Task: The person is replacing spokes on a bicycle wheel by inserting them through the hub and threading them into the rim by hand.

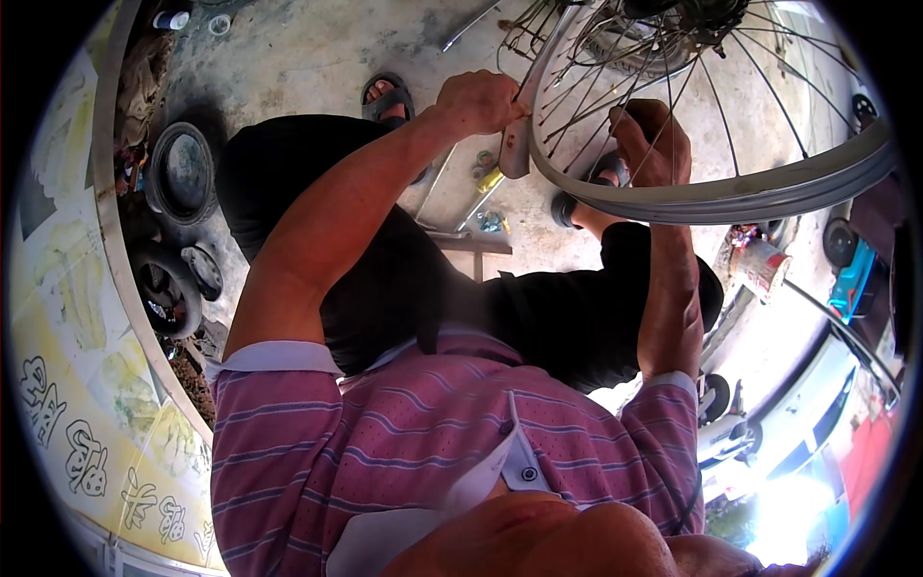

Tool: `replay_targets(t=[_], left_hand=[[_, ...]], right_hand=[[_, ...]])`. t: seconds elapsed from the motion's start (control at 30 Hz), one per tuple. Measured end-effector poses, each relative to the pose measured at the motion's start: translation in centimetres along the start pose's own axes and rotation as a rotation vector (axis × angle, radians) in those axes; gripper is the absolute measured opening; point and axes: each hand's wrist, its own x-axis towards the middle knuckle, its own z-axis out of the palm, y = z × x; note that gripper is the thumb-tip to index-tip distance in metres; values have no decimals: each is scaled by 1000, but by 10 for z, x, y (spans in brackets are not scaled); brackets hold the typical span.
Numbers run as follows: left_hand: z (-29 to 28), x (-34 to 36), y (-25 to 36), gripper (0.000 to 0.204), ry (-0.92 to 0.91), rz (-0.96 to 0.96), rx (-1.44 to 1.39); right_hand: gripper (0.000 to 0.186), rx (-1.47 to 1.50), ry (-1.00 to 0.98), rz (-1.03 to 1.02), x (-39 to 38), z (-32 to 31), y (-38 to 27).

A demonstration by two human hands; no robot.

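A bicycle wheel [711, 204] with a bare grey rim and thin spokes fills the upper right, its dark hub [710, 21] at the top edge. My left hand [481, 103] is closed in a fist at the rim's left side, by a flat metal upright [515, 152]. What that fist grips is hidden by the fingers. On the wheel's near side, my right hand [656, 144] is seen behind the spokes, its wrist passing under the rim. Thumb and fingers are curled together close to the spokes. Whether they pinch one cannot be made out.
Tyres [183, 173] lie on the concrete floor at left. Between my feet are a metal stand base [471, 242] and a yellow-handled tool [490, 181]. A tin can [762, 264] stands at right, near a turquoise object [851, 281]. A rod [471, 26] lies at the top.
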Motion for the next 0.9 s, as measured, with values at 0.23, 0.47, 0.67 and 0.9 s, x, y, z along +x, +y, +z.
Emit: replay_targets(t=[0.23,0.47,0.67,0.9], left_hand=[[0,0,0,42,2,2,-3],[1,1,-1,41,14,15,2],[1,0,-1,39,31,26,4],[0,-1,0,37,20,8,4]], right_hand=[[25,-83,-1,-37,1,3,-1],[26,-239,2,-86,18,3,30],[22,-399,67,-236,21,-1,19],[26,75,260,-280,22,-23,-2]])
